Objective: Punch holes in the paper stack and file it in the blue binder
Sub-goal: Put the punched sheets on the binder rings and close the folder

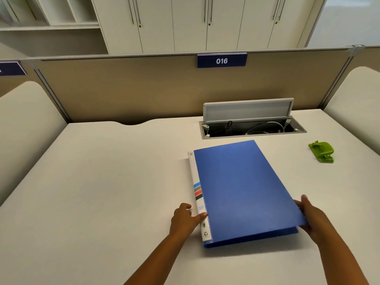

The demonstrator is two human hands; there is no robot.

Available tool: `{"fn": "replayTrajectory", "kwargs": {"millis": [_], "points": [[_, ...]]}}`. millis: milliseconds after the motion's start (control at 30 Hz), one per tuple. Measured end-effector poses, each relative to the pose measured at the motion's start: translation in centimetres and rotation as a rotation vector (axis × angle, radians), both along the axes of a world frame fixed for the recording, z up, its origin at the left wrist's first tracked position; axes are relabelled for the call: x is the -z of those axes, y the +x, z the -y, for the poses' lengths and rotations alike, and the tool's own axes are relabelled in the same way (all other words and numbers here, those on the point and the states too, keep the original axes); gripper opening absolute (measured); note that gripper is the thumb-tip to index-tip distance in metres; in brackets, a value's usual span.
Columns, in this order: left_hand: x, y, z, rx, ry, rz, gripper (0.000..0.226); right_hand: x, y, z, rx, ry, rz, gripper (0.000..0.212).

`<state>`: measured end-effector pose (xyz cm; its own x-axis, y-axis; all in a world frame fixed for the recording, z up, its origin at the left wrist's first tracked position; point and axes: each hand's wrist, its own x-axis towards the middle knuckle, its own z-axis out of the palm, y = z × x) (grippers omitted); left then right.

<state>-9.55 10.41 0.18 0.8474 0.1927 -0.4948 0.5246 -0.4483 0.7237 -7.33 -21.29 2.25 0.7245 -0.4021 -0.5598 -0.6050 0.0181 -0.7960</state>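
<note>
The blue binder lies on the white desk, its white labelled spine to the left. My left hand rests against the spine near the front corner, fingers touching it. At the binder's right edge near the front, my right hand grips the front cover, which is lifted slightly off the back cover. A green hole punch stands at the far right of the desk, apart from both hands. No paper stack is visible.
An open cable tray with a raised grey lid and cables inside is set into the desk behind the binder. A beige partition with a "016" sign closes the back. Rounded side panels flank the desk.
</note>
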Motion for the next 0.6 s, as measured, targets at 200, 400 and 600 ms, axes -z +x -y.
{"fn": "replayTrajectory", "kwargs": {"millis": [200,400,600], "points": [[0.3,-0.1,1.2,0.025,0.040,-0.022,0.064,1.5,-0.5,-3.3,-0.379,-0.629,-0.043,0.030],[0.1,-0.4,2.2,0.002,-0.012,-0.027,0.051,1.7,-0.8,-3.8,-0.300,-0.755,-0.048,0.048],[0.2,-0.5,2.6,0.003,0.000,-0.028,0.052,2.3,-1.4,-4.4,-0.257,-0.814,0.033,0.047]]}}
